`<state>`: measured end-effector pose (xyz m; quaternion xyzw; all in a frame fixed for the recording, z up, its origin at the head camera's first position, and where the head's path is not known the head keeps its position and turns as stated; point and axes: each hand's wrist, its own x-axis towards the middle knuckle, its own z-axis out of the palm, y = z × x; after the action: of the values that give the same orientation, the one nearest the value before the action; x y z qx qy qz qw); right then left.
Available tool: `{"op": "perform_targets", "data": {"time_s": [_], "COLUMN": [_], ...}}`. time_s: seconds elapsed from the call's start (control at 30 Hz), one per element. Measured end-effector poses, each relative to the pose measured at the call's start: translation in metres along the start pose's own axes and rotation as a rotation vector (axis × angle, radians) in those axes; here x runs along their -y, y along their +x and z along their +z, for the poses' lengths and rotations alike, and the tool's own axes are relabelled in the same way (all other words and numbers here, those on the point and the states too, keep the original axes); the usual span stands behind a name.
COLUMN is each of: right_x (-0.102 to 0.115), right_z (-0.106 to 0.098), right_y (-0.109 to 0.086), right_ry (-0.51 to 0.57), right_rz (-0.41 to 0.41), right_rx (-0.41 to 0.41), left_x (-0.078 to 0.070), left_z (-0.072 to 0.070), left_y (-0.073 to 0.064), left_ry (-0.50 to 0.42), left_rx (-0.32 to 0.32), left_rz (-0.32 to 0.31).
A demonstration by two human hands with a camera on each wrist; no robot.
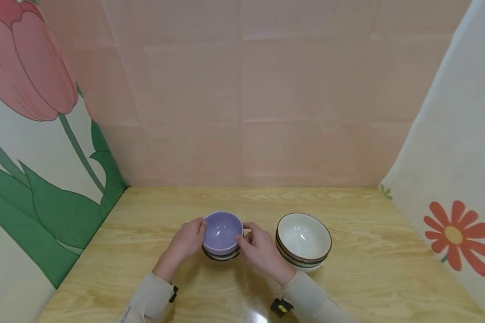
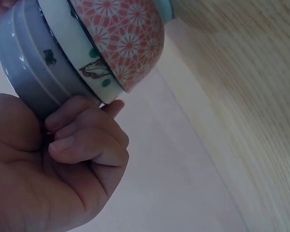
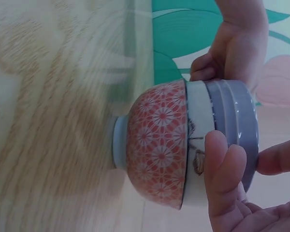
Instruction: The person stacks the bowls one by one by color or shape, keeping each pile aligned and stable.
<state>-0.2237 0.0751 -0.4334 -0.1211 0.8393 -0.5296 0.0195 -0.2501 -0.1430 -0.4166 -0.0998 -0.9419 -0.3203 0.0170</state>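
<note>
A purple bowl [image 1: 222, 231] tops a small stack near the middle of the table. Beneath it, the right wrist view shows a white bowl [image 3: 199, 96] with a plant design, nested in a red bowl [image 3: 157, 142] with white flower patterns. My left hand [image 1: 191, 237] grips the purple bowl's left side, thumb near the rim and fingers curled below. From the right, my right hand [image 1: 262, 249] pinches the same bowl between thumb and fingers. Whether the stack's foot touches the table cannot be told.
To the right of my right hand stands another stack of several larger bowls [image 1: 304, 237], the top one white inside with a brown rim. The wood-grain table [image 1: 145, 224] is bordered by a pink back sheet [image 1: 242, 112] and flower-printed side sheets [image 1: 448, 134].
</note>
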Motion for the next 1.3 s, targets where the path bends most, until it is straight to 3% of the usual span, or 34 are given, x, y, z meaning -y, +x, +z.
{"op": "perform_targets", "data": {"time_s": [0.1,0.37,0.83,1.3], "right_x": [0.0011,0.0058,0.0099,0.0062], "right_z": [0.001,0.001,0.0013,0.0043], "right_y": [-0.0005,-0.0018,-0.001,-0.0001], "right_ry": [-0.016,-0.26,-0.333,-0.338], "right_rz": [0.008,-0.012,0.012,0.012], "right_rx": [-0.021,-0.088,-0.097,-0.077], "left_x": [-0.0006,0.0009,0.0025,0.0051], "left_z": [-0.0013,-0.0013,-0.0002,0.0026], "left_y": [-0.0001,0.0022,0.0061,0.0035], "left_ry": [-0.01,-0.042,-0.024,-0.016], "left_rx": [0.023,0.057,0.018,0.016], "left_rz": [-0.005,-0.021,0.016,0.005]}}
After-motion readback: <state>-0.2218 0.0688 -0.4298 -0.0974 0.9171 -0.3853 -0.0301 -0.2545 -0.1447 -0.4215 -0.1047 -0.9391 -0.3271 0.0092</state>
